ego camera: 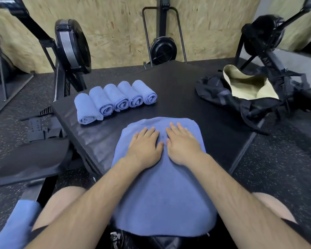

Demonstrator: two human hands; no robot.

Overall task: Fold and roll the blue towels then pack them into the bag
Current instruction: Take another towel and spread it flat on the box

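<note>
A blue towel [162, 194] lies folded lengthwise on the black mat [178, 97], running from the mat's middle toward my lap. My left hand [144, 146] and my right hand [182, 143] press flat on its far half, side by side, fingers straight and pointing away. Several rolled blue towels [115, 99] lie in a row at the mat's far left. A black bag [244, 92] with a pale yellow lining sits open at the far right of the mat.
More blue towel cloth [16, 225] hangs at the lower left beside my knee. Rowing machines [70, 47] stand along the plywood wall behind. A black seat [34, 162] and foot straps [38, 130] are on the left, above the speckled rubber floor.
</note>
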